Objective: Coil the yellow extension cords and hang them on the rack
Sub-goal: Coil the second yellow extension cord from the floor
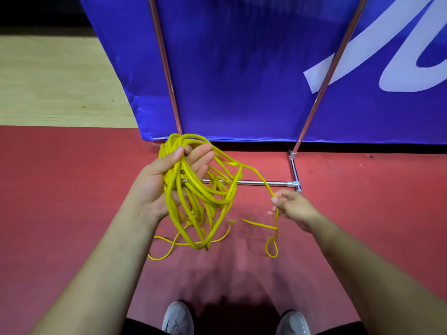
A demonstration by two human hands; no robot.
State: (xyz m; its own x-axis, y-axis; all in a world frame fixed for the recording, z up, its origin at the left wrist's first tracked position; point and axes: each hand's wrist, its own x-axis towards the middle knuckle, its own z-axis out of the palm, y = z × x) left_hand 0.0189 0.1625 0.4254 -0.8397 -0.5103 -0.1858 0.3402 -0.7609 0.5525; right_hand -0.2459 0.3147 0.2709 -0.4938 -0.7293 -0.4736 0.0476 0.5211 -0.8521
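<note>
Yellow cord (205,201) loops hang from the raised left hand (167,182); right hand (294,209) pinches its loose strand.

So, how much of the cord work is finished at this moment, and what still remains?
Partly done. Several loops of the yellow cord are already gathered in the left hand. In hand: the right hand pinches the loose strand that leads to the bundle. Left: a tail still lies on the red floor, and nothing hangs on the metal rack as far as this view shows.
</note>
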